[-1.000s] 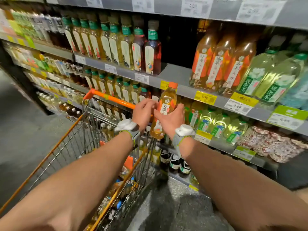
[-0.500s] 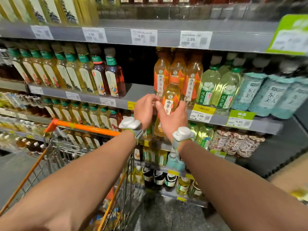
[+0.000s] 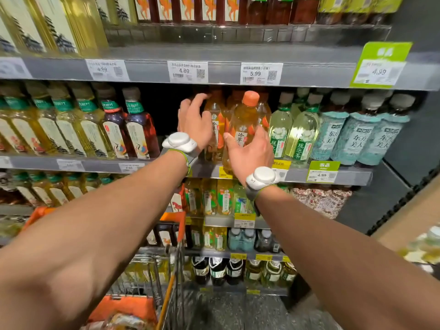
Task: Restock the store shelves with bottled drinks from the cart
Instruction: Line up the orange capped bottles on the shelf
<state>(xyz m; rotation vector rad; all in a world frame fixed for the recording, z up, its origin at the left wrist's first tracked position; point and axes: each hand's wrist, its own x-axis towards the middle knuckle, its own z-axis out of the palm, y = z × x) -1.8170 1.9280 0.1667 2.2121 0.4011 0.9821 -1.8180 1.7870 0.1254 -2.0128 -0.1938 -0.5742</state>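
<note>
Item: orange-capped tea bottle [image 3: 245,129], upright at the front edge of the middle shelf [image 3: 354,176], before matching stock. Right hand [image 3: 252,154] grips its lower body. Left hand [image 3: 194,122], at 9 o'clock, has let go, fingers spread. Cart [image 3: 175,270] at 7 o'clock. Status: raised from cart level; placement judged nearly complete.

Bottle [image 3: 245,120] clear glossy plastic, cap [image 3: 250,97] matt orange plastic; shelf edge [image 3: 147,70] matt grey metal; price tag [image 3: 187,71] white paper; cart [image 3: 154,272] shiny metal wire with orange plastic handle [image 3: 182,225].
</note>
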